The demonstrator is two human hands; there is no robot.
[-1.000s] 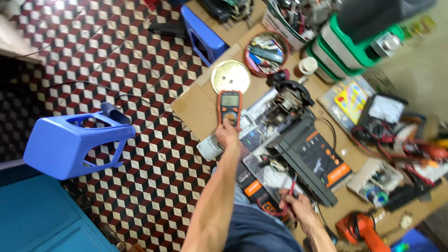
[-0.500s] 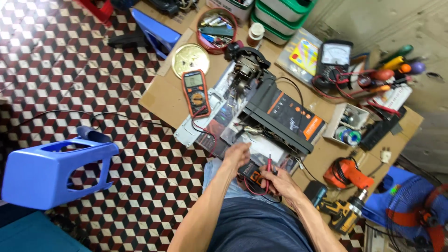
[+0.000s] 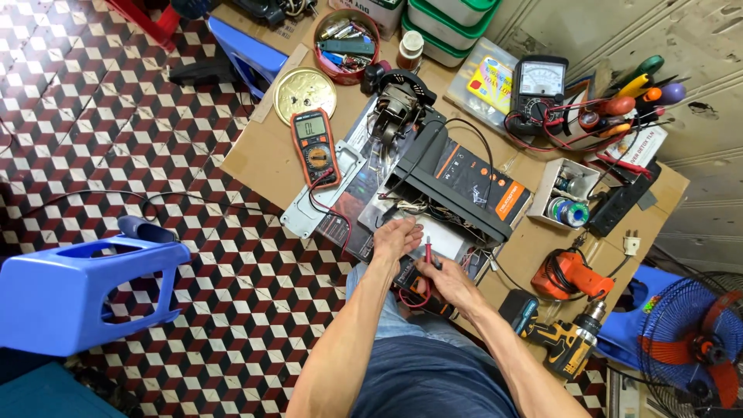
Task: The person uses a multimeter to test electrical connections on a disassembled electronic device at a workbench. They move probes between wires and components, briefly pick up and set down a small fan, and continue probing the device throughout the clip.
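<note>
We look down on a cardboard-covered bench (image 3: 263,159) crowded with repair gear. At its middle lies a long black electronic unit (image 3: 464,186), its long axis running from the far left down toward the near right, and just in front of it sits an opened circuit assembly (image 3: 364,209). Our left hand (image 3: 396,236) rests on the near edge of that assembly, fingers curled down onto it. Whether it pinches anything we cannot tell. Our right hand (image 3: 445,280) sits just to the right and nearer us, closed around a red test probe (image 3: 427,251) that points away toward the black unit. The probe tip stands between the two hands, closer to the left one. An orange digital multimeter (image 3: 315,147) lies to the far left, its leads trailing back toward our hands. An analogue meter (image 3: 539,85) stands well apart on the far right.
</note>
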